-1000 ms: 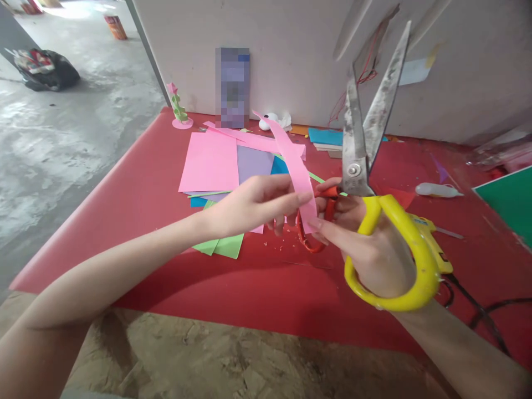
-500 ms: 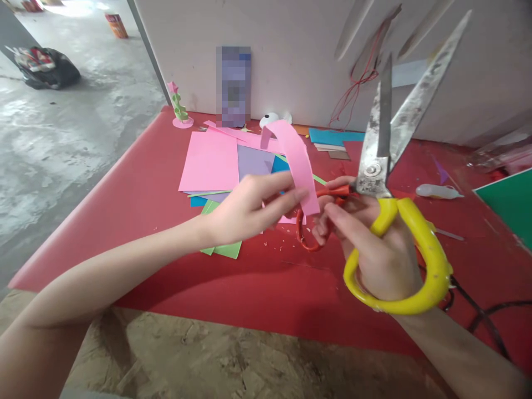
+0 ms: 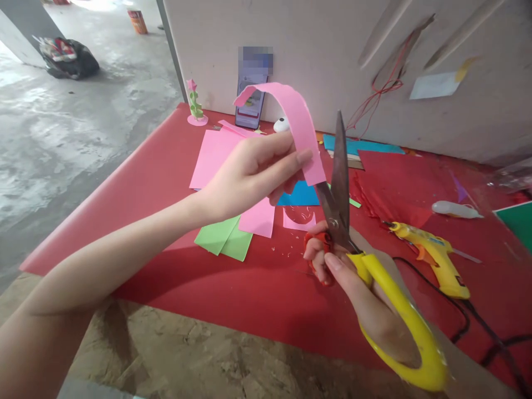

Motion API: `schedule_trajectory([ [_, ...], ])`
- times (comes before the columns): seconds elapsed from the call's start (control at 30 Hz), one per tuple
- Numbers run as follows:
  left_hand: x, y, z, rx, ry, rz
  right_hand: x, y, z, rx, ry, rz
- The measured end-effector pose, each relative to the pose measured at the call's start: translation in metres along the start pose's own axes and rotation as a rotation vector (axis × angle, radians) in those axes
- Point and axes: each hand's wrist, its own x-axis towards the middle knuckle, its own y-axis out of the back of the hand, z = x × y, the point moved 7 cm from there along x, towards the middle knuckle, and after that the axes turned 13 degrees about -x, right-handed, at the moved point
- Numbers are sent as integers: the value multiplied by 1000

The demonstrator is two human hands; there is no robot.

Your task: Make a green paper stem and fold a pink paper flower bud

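Your left hand (image 3: 253, 172) pinches the pink paper strip (image 3: 300, 116) in its fingers above the counter (image 3: 137, 166), apparently steadying its lower end by the parted blades of the scissors (image 3: 338, 216); your right hand (image 3: 376, 316) grips their handles. The smartphone (image 3: 250, 108) leans at the counter's back edge, probably for viewing.

One head-worn camera, close on the near side of the tabletop (image 3: 282, 302), looks forward and down toward the panel (image 3: 316, 50) behind it.
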Motion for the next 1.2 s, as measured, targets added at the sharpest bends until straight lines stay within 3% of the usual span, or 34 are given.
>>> schedule_trajectory([
  [0.13, -1, -2, -7, -98, 106, 38, 0, 0, 2, -34, 7, 16],
  [0.57, -2, -5, -8, -12, 77, -30, -3, 2, -2, -117, 40, 36],
  [0.8, -1, -7, -4, 122, -7, -65, -4, 3, -9, -125, 73, 44],
  [1.0, 1, -10, -4, 104, -64, -111, -5, 2, -12, -98, 22, 39],
  [1.2, 0, -13, -3, 127, -150, -181, -5, 2, -12, -127, 74, 67],
])
